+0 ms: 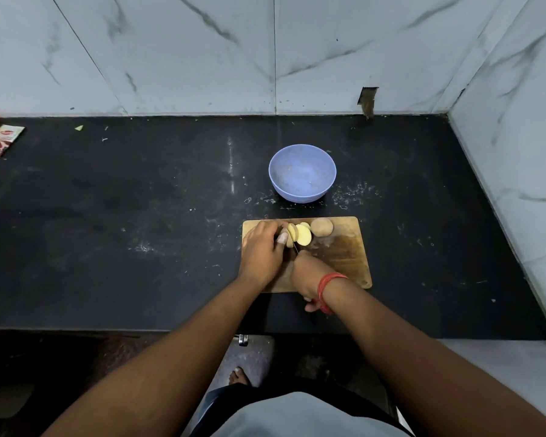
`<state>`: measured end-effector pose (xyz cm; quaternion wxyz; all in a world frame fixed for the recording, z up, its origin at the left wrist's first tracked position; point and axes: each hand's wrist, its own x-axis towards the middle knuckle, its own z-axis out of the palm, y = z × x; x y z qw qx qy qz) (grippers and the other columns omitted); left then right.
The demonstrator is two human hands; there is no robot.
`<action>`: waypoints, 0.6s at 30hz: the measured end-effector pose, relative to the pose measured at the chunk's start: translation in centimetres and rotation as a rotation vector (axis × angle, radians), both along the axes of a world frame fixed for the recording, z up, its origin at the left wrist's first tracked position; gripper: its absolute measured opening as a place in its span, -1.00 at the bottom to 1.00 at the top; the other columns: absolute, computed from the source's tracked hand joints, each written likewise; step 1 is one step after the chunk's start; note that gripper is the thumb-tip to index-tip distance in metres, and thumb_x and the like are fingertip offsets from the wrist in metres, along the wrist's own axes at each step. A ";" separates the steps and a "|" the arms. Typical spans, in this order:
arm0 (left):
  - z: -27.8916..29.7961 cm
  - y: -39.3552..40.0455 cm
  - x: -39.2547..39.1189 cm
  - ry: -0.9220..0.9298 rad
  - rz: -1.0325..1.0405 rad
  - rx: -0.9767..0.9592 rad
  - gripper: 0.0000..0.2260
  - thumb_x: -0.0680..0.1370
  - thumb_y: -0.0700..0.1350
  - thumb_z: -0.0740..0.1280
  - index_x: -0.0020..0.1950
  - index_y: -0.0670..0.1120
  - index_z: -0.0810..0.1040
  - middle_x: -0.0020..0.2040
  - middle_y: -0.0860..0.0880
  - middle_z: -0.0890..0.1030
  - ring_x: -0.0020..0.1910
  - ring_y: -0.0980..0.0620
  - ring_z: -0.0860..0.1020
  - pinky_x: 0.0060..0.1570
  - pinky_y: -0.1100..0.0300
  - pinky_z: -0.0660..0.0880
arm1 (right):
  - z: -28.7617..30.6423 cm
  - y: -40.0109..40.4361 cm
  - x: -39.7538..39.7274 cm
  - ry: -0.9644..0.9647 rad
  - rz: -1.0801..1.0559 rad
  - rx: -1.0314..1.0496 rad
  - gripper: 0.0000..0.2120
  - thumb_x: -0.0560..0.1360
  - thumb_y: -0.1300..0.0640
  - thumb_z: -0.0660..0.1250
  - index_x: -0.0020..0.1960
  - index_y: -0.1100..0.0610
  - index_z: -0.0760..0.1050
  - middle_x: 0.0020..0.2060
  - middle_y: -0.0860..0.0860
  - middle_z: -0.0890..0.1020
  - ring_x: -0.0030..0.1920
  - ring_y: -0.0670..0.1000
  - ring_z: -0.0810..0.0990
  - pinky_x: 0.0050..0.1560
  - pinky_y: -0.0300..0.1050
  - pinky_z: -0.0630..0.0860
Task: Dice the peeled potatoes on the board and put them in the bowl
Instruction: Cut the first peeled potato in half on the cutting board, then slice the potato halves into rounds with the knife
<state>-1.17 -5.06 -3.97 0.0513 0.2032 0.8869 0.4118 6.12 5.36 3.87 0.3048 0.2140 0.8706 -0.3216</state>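
A wooden cutting board (pixel 344 257) lies on the black counter. On its far left part a pale potato is being cut into round slices (pixel 303 236). My left hand (pixel 262 247) holds the uncut end of that potato with curled fingers. My right hand (pixel 306 275) grips a knife whose thin blade (pixel 295 247) stands in the potato beside my left fingers. A whole potato (pixel 322 227) rests at the board's far edge, right of the slices. A blue bowl (pixel 302 172), with nothing inside, stands just beyond the board.
The black counter (pixel 139 216) is bounded by marble walls behind and to the right (pixel 517 152). A red food packet (pixel 0 141) lies at the far left. The counter's front edge runs below my wrists.
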 end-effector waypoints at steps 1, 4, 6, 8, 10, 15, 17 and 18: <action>0.0 0.0 0.2 0.005 -0.010 -0.016 -0.82 0.62 -0.13 0.30 0.20 -0.01 0.60 0.13 -0.01 0.59 0.13 -0.04 0.50 0.22 0.02 0.40 | 0.1 0.0 -0.2 -0.013 -0.020 -0.028 -0.66 0.61 0.27 0.14 -0.31 0.08 0.19 -0.38 0.05 0.39 -0.44 -0.02 0.41 -0.47 -0.15 0.39; 0.5 -0.2 0.4 0.048 -0.028 -0.093 -0.79 0.62 -0.12 0.31 0.23 -0.05 0.59 0.13 -0.04 0.58 0.13 -0.09 0.51 0.21 0.05 0.36 | -0.2 0.3 -0.3 -0.114 -0.215 -0.225 -0.77 0.58 0.37 0.05 -0.20 0.17 0.32 -0.36 0.16 0.42 -0.49 0.04 0.38 -0.53 -0.15 0.45; 0.7 -0.5 0.5 0.094 -0.025 -0.175 -0.87 0.62 -0.07 0.29 0.13 -0.04 0.55 0.06 0.00 0.58 0.08 -0.07 0.51 0.26 -0.01 0.33 | -0.7 0.9 -0.1 -0.097 -0.279 -0.321 -0.80 0.57 0.34 0.01 -0.14 0.12 0.30 -0.30 0.13 0.38 -0.52 0.00 0.33 -0.58 -0.23 0.40; 0.9 -0.9 0.7 0.100 -0.002 -0.232 -0.93 0.62 -0.02 0.27 0.03 0.00 0.47 -0.02 0.07 0.57 0.03 -0.01 0.50 0.35 -0.04 0.25 | -1.1 1.4 0.2 -0.084 -0.287 -0.425 -0.84 0.58 0.28 0.00 -0.12 0.09 0.27 -0.31 0.08 0.35 -0.56 -0.04 0.28 -0.55 -0.26 0.34; 1.1 -1.3 0.9 0.101 0.018 -0.286 -0.90 0.63 0.02 0.26 -0.02 0.03 0.40 -0.07 0.09 0.55 -0.01 0.00 0.49 0.38 -0.06 0.19 | -1.4 1.6 0.3 -0.070 -0.304 -0.510 -0.85 0.57 0.26 0.01 -0.10 0.08 0.27 -0.37 0.05 0.33 -0.60 -0.06 0.25 -0.52 -0.27 0.30; 1.4 -1.6 0.9 0.088 0.039 -0.345 -0.85 0.65 0.04 0.20 -0.03 0.00 0.41 -0.06 0.02 0.55 0.05 -0.05 0.48 0.41 -0.09 0.17 | -1.4 1.2 -0.2 0.029 -0.326 -0.569 -0.88 0.58 0.23 0.03 -0.05 0.08 0.31 -0.43 0.04 0.33 -0.61 -0.06 0.24 -0.55 -0.26 0.31; 1.3 -1.5 0.9 0.048 0.045 -0.334 -0.84 0.66 0.05 0.18 -0.03 -0.01 0.42 -0.03 0.01 0.56 0.08 -0.05 0.49 0.40 -0.08 0.19 | -1.7 0.7 -0.5 0.073 -0.306 -0.535 -0.94 0.60 0.17 0.07 -0.02 0.09 0.30 -0.41 0.05 0.35 -0.62 -0.06 0.26 -0.56 -0.22 0.34; 1.3 -1.5 0.9 0.035 0.048 -0.333 -0.82 0.66 0.06 0.17 -0.01 -0.02 0.45 -0.01 0.01 0.57 0.09 -0.05 0.50 0.39 -0.08 0.20 | -1.8 0.5 -0.5 0.095 -0.286 -0.509 -0.95 0.61 0.14 0.09 0.00 0.10 0.30 -0.39 0.07 0.38 -0.63 -0.05 0.29 -0.58 -0.20 0.37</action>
